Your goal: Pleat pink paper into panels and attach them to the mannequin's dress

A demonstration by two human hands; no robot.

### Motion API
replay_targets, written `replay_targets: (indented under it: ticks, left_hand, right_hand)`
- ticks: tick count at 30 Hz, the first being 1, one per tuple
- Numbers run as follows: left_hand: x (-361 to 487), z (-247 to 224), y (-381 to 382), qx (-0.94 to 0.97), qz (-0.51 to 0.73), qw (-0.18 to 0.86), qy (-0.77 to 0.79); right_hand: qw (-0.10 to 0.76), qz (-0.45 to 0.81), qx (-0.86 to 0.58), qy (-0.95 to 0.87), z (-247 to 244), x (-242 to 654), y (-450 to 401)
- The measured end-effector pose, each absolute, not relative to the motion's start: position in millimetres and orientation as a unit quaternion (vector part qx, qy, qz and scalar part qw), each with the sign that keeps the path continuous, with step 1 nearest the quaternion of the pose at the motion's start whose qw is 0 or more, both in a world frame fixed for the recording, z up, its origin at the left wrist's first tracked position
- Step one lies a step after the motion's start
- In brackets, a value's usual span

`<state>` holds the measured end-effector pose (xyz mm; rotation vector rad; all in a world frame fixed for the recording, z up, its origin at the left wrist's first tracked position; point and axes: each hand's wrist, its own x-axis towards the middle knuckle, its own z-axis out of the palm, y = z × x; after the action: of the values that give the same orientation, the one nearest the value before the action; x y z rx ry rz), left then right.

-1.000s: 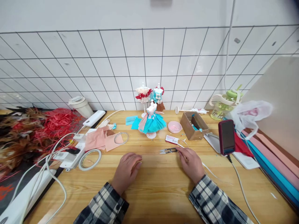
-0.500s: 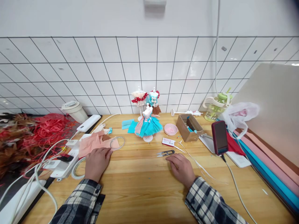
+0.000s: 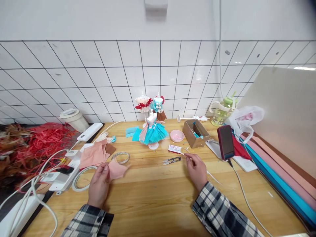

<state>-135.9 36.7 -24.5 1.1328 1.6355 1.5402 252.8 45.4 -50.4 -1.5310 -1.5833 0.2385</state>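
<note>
Between thumb and fingers, my left hand (image 3: 98,184) pinches a small pink fabric piece (image 3: 117,169) just above the table. Behind that piece lies a tape roll (image 3: 122,158), with a larger pink cloth (image 3: 92,154) to its left. My right hand (image 3: 197,169) is closed at the end of a thin white strip (image 3: 213,177), which runs out past the wrist. Small thread snips (image 3: 172,160) and a white and red box (image 3: 174,149) lie just left of its fingertips. A miniature dress form in a turquoise skirt (image 3: 153,133) stands at the table's middle back.
Two more dress forms (image 3: 158,105), a pink bowl (image 3: 177,135) and a cardboard box (image 3: 195,133) stand at the back. A phone (image 3: 225,142) with its cable is at right, near fabric rolls (image 3: 281,181). Power strips (image 3: 65,172) and red strands (image 3: 49,141) lie left.
My left hand has lifted the small pink piece off the table, uncovering the tape roll. My right hand has moved from beside the snips to the white strip. The view has shifted slightly.
</note>
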Motion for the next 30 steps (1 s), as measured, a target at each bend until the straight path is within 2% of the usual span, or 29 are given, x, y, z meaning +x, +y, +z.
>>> replay_targets:
  ticks: [2, 4, 7, 9, 11, 13, 16, 21, 27, 30]
  left_hand:
    - [-128, -25, 33, 0.462, 0.526, 0.396, 0.594]
    - [-119, -24, 32, 0.540, 0.431, 0.401, 0.602]
    - [-101, -15, 36, 0.665, 0.301, 0.323, 0.602]
    - [-83, -8, 41, 0.736, 0.248, 0.219, 0.591]
    - [-58, 0, 44, 0.785, 0.253, 0.091, 0.559]
    - [-28, 4, 45, 0.848, 0.217, 0.072, 0.477]
    - [13, -2, 45, 0.906, 0.153, 0.107, 0.380]
    - [38, -27, 50, 0.903, 0.146, 0.128, 0.383]
    - [31, -32, 50, 0.909, 0.124, 0.122, 0.380]
    - [29, -31, 49, 0.909, 0.116, 0.126, 0.380]
  right_hand:
    - [0.409, 0.104, -0.645, -0.637, -48, 259, 47]
    - [0.341, 0.112, -0.660, -0.660, -44, 259, 47]
    - [0.248, 0.097, -0.681, -0.683, -35, 245, 44]
    - [0.213, 0.066, -0.679, -0.700, -28, 232, 43]
    - [0.185, 0.037, -0.668, -0.720, -23, 220, 43]
    - [0.162, 0.015, -0.663, -0.731, -19, 213, 44]
    - [0.137, -0.010, -0.659, -0.740, -19, 211, 45]
    - [0.132, -0.011, -0.635, -0.761, -24, 216, 45]
    - [0.262, 0.088, -0.638, -0.718, -28, 231, 61]
    - [0.271, 0.077, -0.668, -0.689, -26, 246, 78]
